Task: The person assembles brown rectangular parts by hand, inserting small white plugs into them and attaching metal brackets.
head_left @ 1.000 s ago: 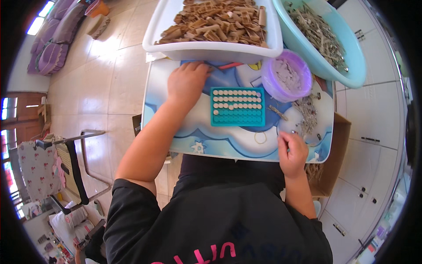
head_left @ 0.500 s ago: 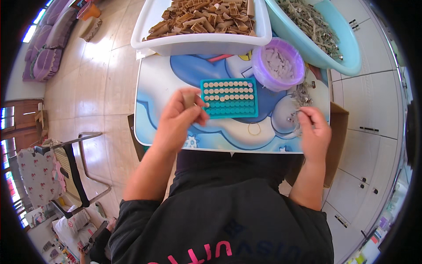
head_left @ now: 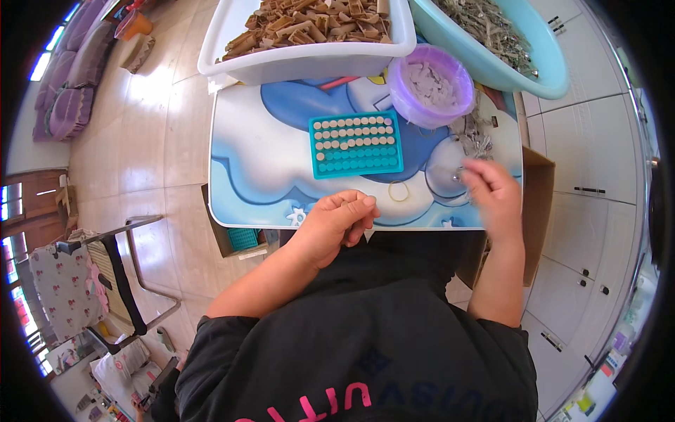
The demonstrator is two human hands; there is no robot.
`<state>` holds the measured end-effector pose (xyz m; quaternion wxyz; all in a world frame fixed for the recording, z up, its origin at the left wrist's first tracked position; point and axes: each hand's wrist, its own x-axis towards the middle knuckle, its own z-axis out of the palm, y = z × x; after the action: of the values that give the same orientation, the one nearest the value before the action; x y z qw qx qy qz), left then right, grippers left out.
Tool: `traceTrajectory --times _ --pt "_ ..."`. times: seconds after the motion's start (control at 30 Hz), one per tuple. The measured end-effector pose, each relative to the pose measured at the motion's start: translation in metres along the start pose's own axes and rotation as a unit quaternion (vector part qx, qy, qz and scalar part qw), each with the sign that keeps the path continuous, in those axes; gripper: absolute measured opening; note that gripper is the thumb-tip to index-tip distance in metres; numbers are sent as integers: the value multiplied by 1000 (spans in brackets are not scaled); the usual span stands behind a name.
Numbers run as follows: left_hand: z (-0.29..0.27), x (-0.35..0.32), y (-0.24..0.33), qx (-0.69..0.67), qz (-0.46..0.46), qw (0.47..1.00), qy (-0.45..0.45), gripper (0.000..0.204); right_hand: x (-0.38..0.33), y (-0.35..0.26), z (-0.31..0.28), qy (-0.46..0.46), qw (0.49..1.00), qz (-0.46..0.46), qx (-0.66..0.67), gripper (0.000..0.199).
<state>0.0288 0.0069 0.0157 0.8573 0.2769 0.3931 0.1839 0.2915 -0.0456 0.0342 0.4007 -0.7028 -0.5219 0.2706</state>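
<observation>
A teal tray (head_left: pixel 358 171) lies on the table, with small round beige pieces (head_left: pixel 341 133) in its upper rows; most of its lower row places show bare teal. My left hand (head_left: pixel 341 221) is closed at the table's near edge, below the tray. Its fingers are curled together, and whatever they may hold is hidden. My right hand (head_left: pixel 492 193) is over the table's right side, smeared by motion, close to a small heap of thin silvery metal pieces (head_left: pixel 475 144). Between the hands lies a thin yellowish ring (head_left: pixel 399 191), like a rubber band.
At the back stands a white tub (head_left: pixel 302 68) of brown pieces. A purple-rimmed, plastic-lined bowl (head_left: pixel 464 105) holds pale grey pieces. A light-blue basin (head_left: pixel 552 67) of metal bits overhangs the right back corner. Cardboard boxes (head_left: pixel 538 211) flank the table (head_left: pixel 246 133).
My left hand has moved from the tray's left side toward me; the brown piece in it no longer shows. My right hand remains near the metal heap, now blurred. The whole view has shifted slightly.
</observation>
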Motion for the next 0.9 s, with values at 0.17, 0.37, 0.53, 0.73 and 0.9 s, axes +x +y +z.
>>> traceTrajectory --times 0.17,0.37,0.53,0.73,0.9 --pt "0 -2 -1 9 4 1000 -3 25 -20 -8 1 3 995 -39 -87 12" --pt "1 1 -4 11 -2 1000 -8 25 -19 -5 -5 107 988 -13 -111 11" --pt "1 1 -9 24 8 1000 3 24 -25 -23 22 -46 966 -119 -223 15" --pt "2 -4 -5 45 -11 999 -5 27 -34 -12 29 -22 987 -89 -134 15" --pt "10 4 -8 -54 -86 993 -67 33 -52 -36 26 -167 974 -137 63 13"
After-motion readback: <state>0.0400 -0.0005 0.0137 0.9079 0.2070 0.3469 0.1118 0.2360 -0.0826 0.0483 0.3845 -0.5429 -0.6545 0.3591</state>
